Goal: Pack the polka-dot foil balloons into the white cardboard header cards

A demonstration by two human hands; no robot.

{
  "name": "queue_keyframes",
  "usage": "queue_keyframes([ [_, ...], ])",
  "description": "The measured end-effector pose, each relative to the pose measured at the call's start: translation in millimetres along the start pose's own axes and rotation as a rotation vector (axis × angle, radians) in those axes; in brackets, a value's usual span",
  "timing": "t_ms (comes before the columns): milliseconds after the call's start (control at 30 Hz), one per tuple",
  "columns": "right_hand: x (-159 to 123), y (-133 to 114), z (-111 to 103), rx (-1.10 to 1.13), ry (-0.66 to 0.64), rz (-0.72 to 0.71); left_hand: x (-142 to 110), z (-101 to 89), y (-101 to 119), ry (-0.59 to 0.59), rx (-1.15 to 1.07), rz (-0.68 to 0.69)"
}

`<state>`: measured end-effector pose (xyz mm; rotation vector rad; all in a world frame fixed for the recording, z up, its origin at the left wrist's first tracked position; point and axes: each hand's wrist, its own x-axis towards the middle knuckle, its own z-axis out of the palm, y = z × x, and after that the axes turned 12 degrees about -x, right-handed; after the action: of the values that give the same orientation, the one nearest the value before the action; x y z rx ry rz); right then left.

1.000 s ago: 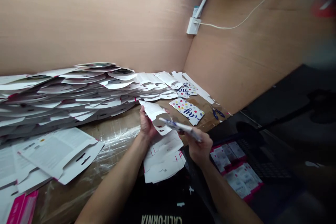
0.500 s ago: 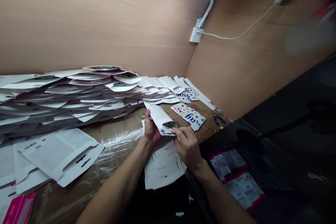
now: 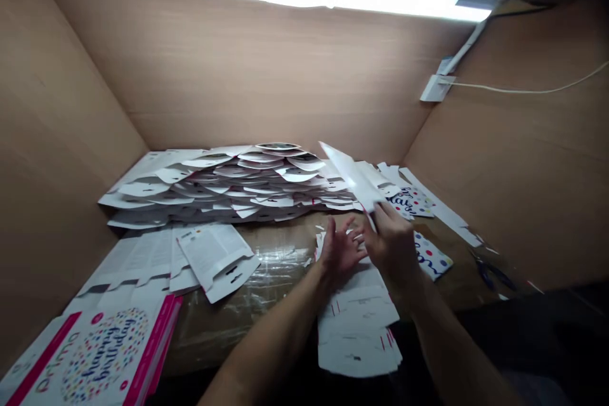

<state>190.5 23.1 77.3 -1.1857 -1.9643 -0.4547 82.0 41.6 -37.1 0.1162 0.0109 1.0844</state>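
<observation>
My right hand (image 3: 394, 244) pinches a white card sleeve (image 3: 354, 177) by its lower end and holds it tilted up toward the big heap of white cards (image 3: 228, 184). Just left of it, my left hand (image 3: 339, 252) hovers with fingers spread and nothing in them. Both hands are above a small stack of flat white cards with pink marks (image 3: 359, 323) at the table's front edge.
Folded white cards (image 3: 209, 257) and a pink "happy birthday" pack (image 3: 95, 355) lie at the front left. Dotted cards (image 3: 431, 257) and blue scissors (image 3: 490, 269) lie to the right. Brown board walls close in the table on three sides.
The view swung left and up. My right hand has lifted the white sleeve toward the heap, and my left hand has let go of it and opened.
</observation>
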Motion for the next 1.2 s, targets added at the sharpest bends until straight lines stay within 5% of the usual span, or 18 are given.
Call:
queue_keyframes([
  [133,135.1,-48.7,-8.3,0.087,-0.196,-0.264,0.2,2.6,10.7,0.075,0.026,0.085],
  [233,166.3,-58.4,-21.6,0.21,-0.229,-0.32,1.5,5.5,14.7,0.216,0.007,0.13],
  [333,112.0,-19.1,-24.3,0.291,-0.287,-0.123,5.7,3.0,16.8,0.323,-0.058,0.167],
  [500,-57.2,72.2,-28.5,0.145,-0.879,0.463,14.3,-8.7,18.9,0.325,-0.131,0.163],
  [567,-110.2,79.9,-29.4,0.258,-1.002,0.646,16.5,-10.1,19.2,0.338,-0.126,0.169],
  [633,-142.5,69.4,-25.9,0.41,-0.943,0.717,16.8,-8.8,19.1,0.353,-0.12,0.176],
  [733,-158.9,41.8,-17.0,0.5,-0.699,0.696,15.4,-7.1,19.5,0.346,-0.104,0.175],
  [867,-158.6,23.4,-7.8,0.28,-0.48,0.551,14.4,-6.5,20.6,0.324,-0.072,0.177],
  [967,-156.3,27.4,-5.8,0.104,-0.487,0.482,13.7,-2.7,20.4,0.289,-0.021,0.193],
  [1100,-150.3,37.0,-8.6,0.203,-0.576,0.343,13.0,0.3,21.2,0.216,0.043,0.152],
  [1200,-145.3,37.6,-6.4,0.205,-0.553,0.305,14.0,-1.9,23.2,0.283,0.046,0.161],
])
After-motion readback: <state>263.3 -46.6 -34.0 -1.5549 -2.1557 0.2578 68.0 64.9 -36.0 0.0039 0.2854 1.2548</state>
